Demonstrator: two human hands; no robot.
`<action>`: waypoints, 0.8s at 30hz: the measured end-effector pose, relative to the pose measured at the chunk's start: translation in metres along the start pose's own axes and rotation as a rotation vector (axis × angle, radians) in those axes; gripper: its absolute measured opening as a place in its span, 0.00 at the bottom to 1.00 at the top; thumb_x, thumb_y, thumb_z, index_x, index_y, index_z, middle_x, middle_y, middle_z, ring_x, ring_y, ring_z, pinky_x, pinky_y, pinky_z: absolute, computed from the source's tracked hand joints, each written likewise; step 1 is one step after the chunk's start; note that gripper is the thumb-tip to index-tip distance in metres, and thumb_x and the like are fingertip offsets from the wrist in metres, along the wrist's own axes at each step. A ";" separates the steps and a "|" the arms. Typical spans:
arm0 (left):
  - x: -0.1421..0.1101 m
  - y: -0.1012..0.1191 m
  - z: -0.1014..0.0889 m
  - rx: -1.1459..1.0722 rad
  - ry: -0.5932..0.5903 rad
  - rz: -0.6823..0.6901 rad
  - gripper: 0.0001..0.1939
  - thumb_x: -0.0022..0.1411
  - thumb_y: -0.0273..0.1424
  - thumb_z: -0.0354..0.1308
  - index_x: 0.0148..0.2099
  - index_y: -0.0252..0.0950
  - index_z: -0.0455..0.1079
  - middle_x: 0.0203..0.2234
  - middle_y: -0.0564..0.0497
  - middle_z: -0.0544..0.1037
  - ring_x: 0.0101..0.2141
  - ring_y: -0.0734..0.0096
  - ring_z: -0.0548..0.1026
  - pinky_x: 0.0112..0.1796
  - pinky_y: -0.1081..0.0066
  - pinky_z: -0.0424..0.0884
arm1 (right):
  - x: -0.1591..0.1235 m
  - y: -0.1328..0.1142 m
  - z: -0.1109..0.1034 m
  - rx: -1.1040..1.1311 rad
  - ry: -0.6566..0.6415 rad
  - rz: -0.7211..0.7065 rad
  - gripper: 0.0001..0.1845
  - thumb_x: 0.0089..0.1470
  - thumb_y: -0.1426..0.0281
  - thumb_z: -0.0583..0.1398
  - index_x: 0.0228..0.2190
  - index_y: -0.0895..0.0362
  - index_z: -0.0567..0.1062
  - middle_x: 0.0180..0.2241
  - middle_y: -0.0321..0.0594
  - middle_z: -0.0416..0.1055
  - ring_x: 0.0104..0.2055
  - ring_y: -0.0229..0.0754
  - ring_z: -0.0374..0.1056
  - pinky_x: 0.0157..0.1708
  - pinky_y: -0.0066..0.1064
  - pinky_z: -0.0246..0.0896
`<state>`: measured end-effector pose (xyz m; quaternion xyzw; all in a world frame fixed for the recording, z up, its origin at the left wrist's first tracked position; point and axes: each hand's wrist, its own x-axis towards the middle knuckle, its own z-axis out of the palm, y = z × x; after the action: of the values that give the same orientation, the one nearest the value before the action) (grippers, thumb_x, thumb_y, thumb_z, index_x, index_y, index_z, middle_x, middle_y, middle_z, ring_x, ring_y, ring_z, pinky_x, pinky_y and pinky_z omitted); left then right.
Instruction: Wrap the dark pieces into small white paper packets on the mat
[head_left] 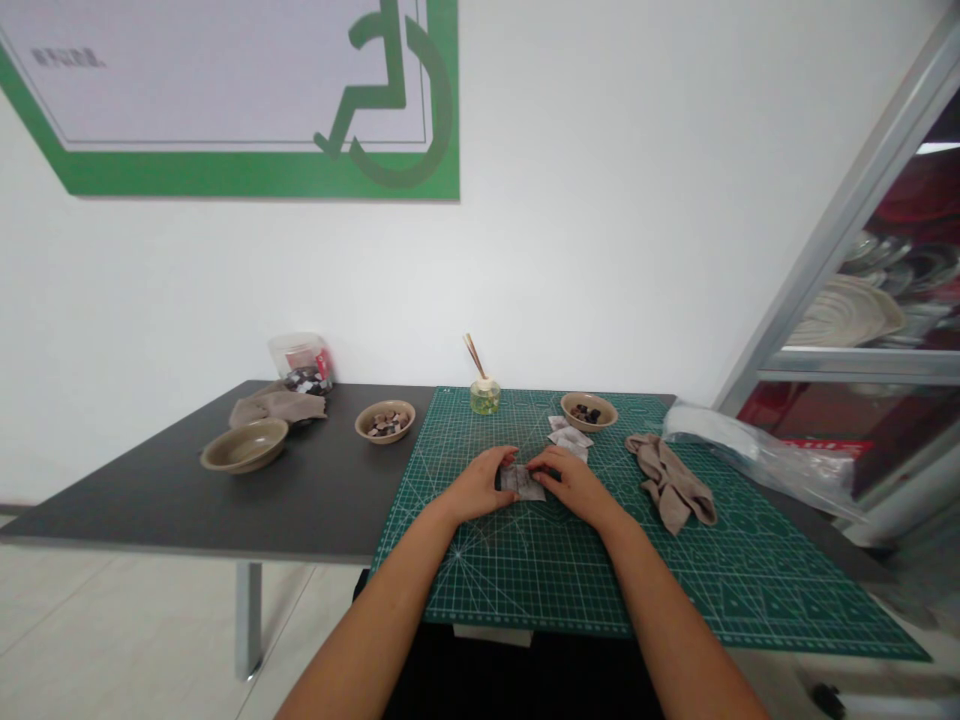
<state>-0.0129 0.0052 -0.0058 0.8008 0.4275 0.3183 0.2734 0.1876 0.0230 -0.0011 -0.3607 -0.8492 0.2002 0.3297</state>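
A small grey patterned sheet (523, 483), paper or thin cloth, lies low over the green cutting mat (517, 580). My left hand (480, 485) has its thumb and fingers closed at the sheet's left side. At the upper right edge, my right hand (571, 483) pinches the same sheet with bent fingers. More pale grey sheets (570, 437) lie just beyond my right hand. Behind them stands a beige bowl (609, 410) with dark small pieces (585, 412) in it.
To the left are a bowl of brownish pieces (386, 423), another bowl (247, 448), a cloth (274, 407) and a clear tub (300, 358). A reed diffuser (485, 396) stands at the back. On the right lie a crumpled brown cloth (671, 485) and a plastic bag (757, 460).
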 end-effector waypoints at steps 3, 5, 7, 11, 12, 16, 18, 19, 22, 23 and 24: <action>0.000 0.000 0.000 0.001 0.001 0.004 0.34 0.46 0.27 0.62 0.56 0.34 0.57 0.49 0.44 0.67 0.48 0.61 0.68 0.51 0.61 0.62 | 0.000 -0.001 0.001 -0.010 0.009 0.023 0.08 0.50 0.77 0.56 0.32 0.57 0.74 0.31 0.40 0.68 0.36 0.42 0.64 0.38 0.35 0.59; 0.000 0.000 0.000 0.004 0.002 -0.001 0.34 0.46 0.27 0.62 0.56 0.34 0.57 0.48 0.43 0.67 0.48 0.61 0.67 0.51 0.61 0.63 | 0.001 -0.004 0.003 0.001 -0.017 0.018 0.08 0.50 0.77 0.56 0.32 0.57 0.74 0.31 0.40 0.68 0.36 0.41 0.64 0.37 0.34 0.59; 0.000 0.001 0.000 0.005 0.002 -0.007 0.34 0.46 0.27 0.62 0.56 0.34 0.57 0.48 0.43 0.67 0.48 0.61 0.67 0.51 0.61 0.63 | 0.002 -0.006 0.004 0.005 -0.033 0.018 0.08 0.50 0.77 0.56 0.31 0.57 0.73 0.31 0.39 0.67 0.35 0.40 0.63 0.36 0.33 0.59; 0.000 0.002 -0.001 0.006 -0.002 -0.009 0.34 0.46 0.27 0.62 0.56 0.35 0.57 0.48 0.43 0.68 0.48 0.60 0.68 0.51 0.60 0.62 | 0.000 -0.003 0.002 -0.020 0.004 0.049 0.07 0.48 0.78 0.56 0.31 0.57 0.72 0.30 0.38 0.67 0.33 0.40 0.63 0.34 0.32 0.58; 0.000 0.002 -0.001 0.005 -0.002 -0.008 0.34 0.46 0.27 0.62 0.56 0.35 0.57 0.49 0.43 0.68 0.48 0.60 0.68 0.51 0.60 0.62 | -0.001 -0.002 0.001 -0.025 0.012 0.049 0.07 0.48 0.78 0.56 0.30 0.57 0.72 0.29 0.38 0.66 0.33 0.40 0.62 0.34 0.33 0.58; 0.000 0.001 0.000 0.007 0.004 -0.003 0.34 0.46 0.27 0.62 0.56 0.35 0.57 0.49 0.43 0.67 0.48 0.60 0.68 0.51 0.60 0.63 | 0.000 -0.005 0.004 -0.009 -0.017 -0.009 0.08 0.48 0.79 0.56 0.31 0.57 0.72 0.30 0.38 0.67 0.34 0.40 0.63 0.36 0.33 0.59; 0.000 0.000 0.000 0.011 0.004 -0.001 0.34 0.46 0.27 0.62 0.56 0.36 0.57 0.49 0.44 0.67 0.48 0.60 0.67 0.51 0.59 0.63 | 0.001 -0.006 0.005 0.002 -0.038 -0.051 0.09 0.49 0.78 0.56 0.32 0.56 0.73 0.32 0.39 0.68 0.37 0.41 0.63 0.38 0.34 0.59; 0.000 -0.001 0.001 0.011 0.003 0.001 0.34 0.46 0.27 0.62 0.56 0.36 0.57 0.49 0.44 0.67 0.49 0.60 0.67 0.51 0.59 0.63 | 0.002 -0.006 0.005 -0.004 -0.041 -0.062 0.09 0.49 0.78 0.56 0.32 0.56 0.74 0.32 0.39 0.68 0.38 0.42 0.63 0.40 0.35 0.58; 0.000 -0.001 0.001 0.006 0.002 0.001 0.34 0.46 0.27 0.62 0.56 0.36 0.57 0.49 0.44 0.67 0.48 0.61 0.67 0.51 0.60 0.63 | 0.000 -0.003 0.002 -0.050 -0.017 -0.053 0.09 0.49 0.78 0.57 0.32 0.56 0.74 0.31 0.40 0.69 0.38 0.43 0.63 0.40 0.37 0.58; 0.000 -0.001 0.001 0.005 0.001 0.000 0.34 0.46 0.27 0.62 0.56 0.35 0.57 0.49 0.44 0.67 0.48 0.61 0.68 0.51 0.60 0.63 | 0.000 -0.002 0.001 -0.062 -0.002 -0.041 0.08 0.49 0.78 0.57 0.31 0.56 0.74 0.31 0.40 0.69 0.38 0.43 0.63 0.40 0.37 0.57; 0.000 -0.001 0.001 0.005 0.001 -0.001 0.34 0.46 0.27 0.62 0.56 0.35 0.57 0.49 0.44 0.67 0.48 0.61 0.68 0.51 0.60 0.63 | -0.001 -0.002 0.000 -0.067 0.012 -0.033 0.08 0.48 0.78 0.58 0.31 0.56 0.74 0.31 0.40 0.69 0.38 0.43 0.63 0.40 0.37 0.57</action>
<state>-0.0129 0.0060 -0.0069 0.8011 0.4288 0.3174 0.2713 0.1870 0.0213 -0.0007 -0.3588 -0.8592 0.1641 0.3258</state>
